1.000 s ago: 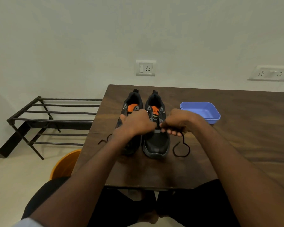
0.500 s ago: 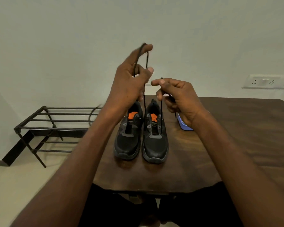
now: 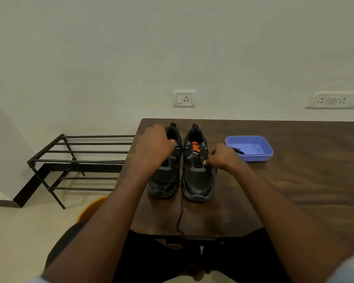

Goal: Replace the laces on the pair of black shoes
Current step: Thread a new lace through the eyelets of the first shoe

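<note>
Two black shoes with orange tongues stand side by side on the dark wooden table (image 3: 294, 180), toes toward me. My left hand (image 3: 151, 148) rests closed over the tongue of the left shoe (image 3: 166, 180). My right hand (image 3: 221, 158) pinches a black lace at the right side of the right shoe (image 3: 197, 180), near its lower eyelets. One strand of the black lace (image 3: 180, 211) runs down between the shoes and over the table's front edge. What my left hand grips is hidden under its fingers.
A blue plastic tray (image 3: 253, 158) with a dark lace piece in it sits right of the shoes. A black metal rack (image 3: 80, 160) stands on the floor at left, and an orange bucket (image 3: 90, 207) shows below the table's left edge.
Both hands came down from above the shoes, where they held the lace ends up, to the shoes. The lace now trails forward over the table edge.
</note>
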Tool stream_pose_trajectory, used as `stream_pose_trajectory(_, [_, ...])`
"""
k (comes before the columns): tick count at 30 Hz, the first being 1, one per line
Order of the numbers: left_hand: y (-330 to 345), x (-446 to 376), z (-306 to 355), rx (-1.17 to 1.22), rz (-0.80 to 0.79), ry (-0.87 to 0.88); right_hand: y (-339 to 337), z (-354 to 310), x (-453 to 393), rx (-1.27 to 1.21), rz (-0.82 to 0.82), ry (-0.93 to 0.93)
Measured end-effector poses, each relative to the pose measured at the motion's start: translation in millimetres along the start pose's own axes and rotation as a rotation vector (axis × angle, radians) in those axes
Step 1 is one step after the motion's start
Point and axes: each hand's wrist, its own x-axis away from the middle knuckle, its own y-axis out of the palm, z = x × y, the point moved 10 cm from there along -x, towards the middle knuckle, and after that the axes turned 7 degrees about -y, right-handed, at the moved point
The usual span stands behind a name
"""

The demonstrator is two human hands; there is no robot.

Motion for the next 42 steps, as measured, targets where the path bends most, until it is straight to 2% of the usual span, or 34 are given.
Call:
stream_pose_trajectory(2, [15.3, 8.4, 10.1, -0.192, 0.076, 0.080, 13.7, 4.8, -3.3, 0.011, -0.026, 0.012])
stream_pose_trajectory(4, [31.6, 21.2, 42.0, -0.220, 0.079, 0.329, 15.3, 8.5, -3.8, -0.019, -0.005, 0.033])
stream_pose_trajectory(6, [60.1, 34.4, 69.7, -0.185, -0.057, 0.562, 13.6, 11.9, -2.8, -0.047, -0.006, 0.047])
stream_pose_trajectory(8, [89.6, 43.5, 78.0, -0.190, -0.197, 0.642, 14.0, 16.0, -4.0, -0.091, -0.011, 0.043])
stream_pose_trajectory(10, [112.6, 44.1, 73.3, -0.192, -0.270, 0.597, 17.1, 20.2, -4.8, -0.176, -0.019, 0.047])
stream_pose_trajectory(14, [122.8, 33.9, 59.2, -0.009, -0.314, 0.447, 19.6, 22.8, 2.2, -0.307, -0.053, 0.114])
stream_pose_trajectory(17, [124.8, 31.5, 56.3, 0.026, -0.327, 0.436, 17.1, 41.3, 16.8, -0.735, -0.048, 0.322])
stream_pose_trajectory(20, [122.5, 29.6, 52.1, 0.066, -0.319, 0.410, -2.0, 74.4, 26.9, -1.062, 0.137, 0.516])
stream_pose_trajectory(21, [122.1, 28.4, 50.6, 0.085, -0.318, 0.404, -11.5, 84.3, 28.9, -1.062, 0.224, 0.548])
stream_pose_trajectory(23, [121.5, 28.1, 49.8, 0.120, -0.318, 0.390, -28.6, 100.1, 28.6, -0.855, 0.340, 0.552])
stream_pose_trajectory(25, [115.4, 28.1, 48.3, 0.133, -0.253, 0.354, -42.6, 97.3, 25.4, -0.400, 0.329, 0.484])
stream_pose_trajectory(27, [93.7, 27.5, 45.9, 0.079, -0.053, 0.323, -48.2, 76.6, 21.1, 0.064, 0.297, 0.391])
stream_pose_trajectory(29, [77.6, 31.5, 53.8, -0.018, 0.110, 0.431, -50.7, 42.8, 23.2, 0.286, 0.350, 0.268])
stream_pose_trajectory(31, [84.3, 36.2, 64.3, -0.165, 0.093, 0.614, -38.8, 2.2, 16.8, 0.435, 0.326, 0.048])
stream_pose_trajectory(33, [96.4, 37.4, 66.6, -0.290, 0.012, 0.702, -7.6, -15.7, 5.0, 0.387, 0.146, -0.094])
stream_pose_trajectory(35, [102.4, 35.8, 64.4, -0.309, -0.029, 0.706, 19.4, -12.1, -0.8, 0.178, -0.024, -0.081])
stream_pose_trajectory(40, [86.4, 31.8, 70.8, -0.249, 0.092, 0.662, 26.0, 3.3, -4.1, -0.014, -0.100, 0.040])
stream_pose_trajectory(42, [89.1, 28.8, 68.2, -0.256, 0.029, 0.599, 23.1, 6.4, -0.6, -0.019, -0.109, 0.066])
